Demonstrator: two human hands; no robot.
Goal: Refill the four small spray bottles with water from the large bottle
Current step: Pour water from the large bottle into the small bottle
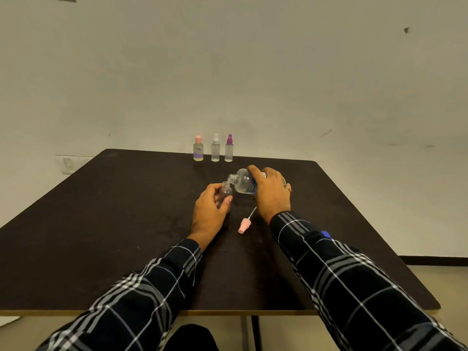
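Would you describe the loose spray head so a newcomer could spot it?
On the dark table, look beside the right hand. The spray head lies flat there, pink with a thin white tube, unlike the tops fitted on three far bottles.

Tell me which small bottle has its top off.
The clear bottle in the left hand; the three at the far edge wear pink, white and purple tops.

Nothing can be read: the purple label (198, 155) on the pink-capped bottle (198, 146) at twelve o'clock and the blue label (252, 190) on the large bottle (241, 181) are too blurred.
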